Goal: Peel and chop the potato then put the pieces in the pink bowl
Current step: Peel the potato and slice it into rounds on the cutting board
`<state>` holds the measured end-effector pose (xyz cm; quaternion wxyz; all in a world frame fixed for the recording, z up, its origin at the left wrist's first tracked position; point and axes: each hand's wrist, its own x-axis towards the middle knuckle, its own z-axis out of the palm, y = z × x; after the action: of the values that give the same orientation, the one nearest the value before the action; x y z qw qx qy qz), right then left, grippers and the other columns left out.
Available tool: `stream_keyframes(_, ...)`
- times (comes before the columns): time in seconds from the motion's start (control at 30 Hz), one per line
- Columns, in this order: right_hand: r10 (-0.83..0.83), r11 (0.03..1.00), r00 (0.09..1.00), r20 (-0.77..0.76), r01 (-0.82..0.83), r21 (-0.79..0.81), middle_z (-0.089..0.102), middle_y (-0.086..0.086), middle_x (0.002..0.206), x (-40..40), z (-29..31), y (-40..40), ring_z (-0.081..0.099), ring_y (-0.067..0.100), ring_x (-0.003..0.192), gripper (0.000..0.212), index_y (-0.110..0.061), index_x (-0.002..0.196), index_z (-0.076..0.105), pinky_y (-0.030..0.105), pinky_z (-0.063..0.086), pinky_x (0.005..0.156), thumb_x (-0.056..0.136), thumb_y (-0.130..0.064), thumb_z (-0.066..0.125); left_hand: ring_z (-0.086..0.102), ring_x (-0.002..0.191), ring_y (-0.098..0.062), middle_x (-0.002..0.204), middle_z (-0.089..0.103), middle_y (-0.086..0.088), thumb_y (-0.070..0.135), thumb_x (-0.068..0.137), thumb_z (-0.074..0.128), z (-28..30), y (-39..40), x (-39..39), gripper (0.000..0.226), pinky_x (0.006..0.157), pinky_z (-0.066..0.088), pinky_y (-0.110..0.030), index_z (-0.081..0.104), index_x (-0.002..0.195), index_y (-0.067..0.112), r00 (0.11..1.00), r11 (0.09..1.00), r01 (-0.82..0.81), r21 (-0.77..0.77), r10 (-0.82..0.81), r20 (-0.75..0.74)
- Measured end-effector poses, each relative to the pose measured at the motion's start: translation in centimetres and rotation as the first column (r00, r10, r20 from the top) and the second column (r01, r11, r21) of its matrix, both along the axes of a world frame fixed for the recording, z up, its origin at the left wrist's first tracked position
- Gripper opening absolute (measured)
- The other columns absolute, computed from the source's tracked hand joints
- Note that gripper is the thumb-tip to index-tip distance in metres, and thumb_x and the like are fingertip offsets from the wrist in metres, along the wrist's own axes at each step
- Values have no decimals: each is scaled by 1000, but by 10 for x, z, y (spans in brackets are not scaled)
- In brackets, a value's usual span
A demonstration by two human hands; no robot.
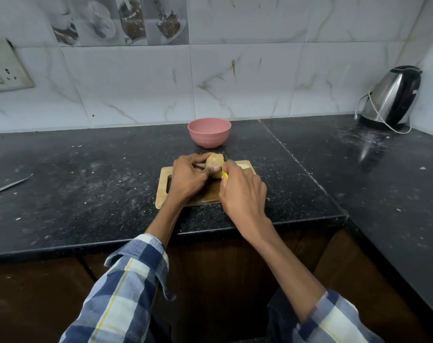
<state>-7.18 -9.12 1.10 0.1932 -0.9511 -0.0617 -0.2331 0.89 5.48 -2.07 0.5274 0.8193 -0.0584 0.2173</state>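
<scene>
Head view, lower frame: two checked sleeves [126, 288] reach up toward mid-frame over the dark desk [86, 194]. The left hand [188, 178] grips the potato [215, 165] above the wooden cutting board [163, 191], likely so peelings fall onto it. The right hand [242, 191] is wrapped round a yellow peeler [224, 175], set against the potato's right side; its blade is hidden. Skin looks mostly intact, so peeling seems barely started. Beyond, centre frame, the pink bowl [209, 132] waits just past the board. A knife [7, 186] lies far left, a kettle [393, 97] upper right.
</scene>
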Motion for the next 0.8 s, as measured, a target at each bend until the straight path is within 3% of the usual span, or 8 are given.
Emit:
stream_keyframes(0.13, -3, 1000, 999, 45, 3, 5, 70, 6, 105, -10, -7, -9, 67, 29, 95, 34, -23, 133, 54, 38, 46, 70, 99, -23, 60, 71, 95, -5, 103, 78, 9, 22, 79, 89, 1, 0, -1, 38, 92, 56, -29, 80, 116, 20, 1000, 1000, 5, 29, -5, 7)
stream_keyframes(0.33, 27, 999, 999, -44, -26, 24, 69, 12, 111, 12, 4, 0, 63, 36, 103, 22, -17, 121, 57, 38, 33, 70, 100, -20, 56, 73, 98, -13, 103, 77, 8, 23, 77, 89, -1, 0, 0, 38, 96, 57, -42, 80, 113, 22, 1000, 999, 26, 23, -27, 15)
stream_keyframes(0.53, 27, 999, 999, 45, -25, -35, 69, 6, 105, -10, -10, -9, 66, 29, 97, 41, -22, 132, 54, 39, 45, 71, 93, -21, 68, 68, 87, -2, 100, 74, 11, 18, 82, 87, -1, 0, 3, 37, 84, 52, -23, 79, 118, 18, 1000, 999, 13, 33, -13, 15)
stream_keyframes(0.63, 13, 1000, 999, 37, -12, -24, 69, 7, 103, -3, -11, -9, 66, 29, 96, 39, -21, 130, 55, 39, 43, 69, 93, -18, 67, 61, 77, 8, 95, 71, 16, 17, 82, 87, 0, 0, 2, 38, 76, 45, -15, 78, 119, 18, 1000, 998, 27, 51, -28, 11)
stream_keyframes(0.8, 30, 998, 1000, -3, -30, -56, 70, 10, 105, 11, -9, -1, 66, 32, 98, 36, -19, 129, 55, 38, 36, 69, 94, -14, 64, 65, 84, -5, 102, 73, 6, 19, 81, 88, 0, -2, -1, 40, 78, 50, -17, 77, 120, 17, 998, 996, 44, 71, -47, 36)
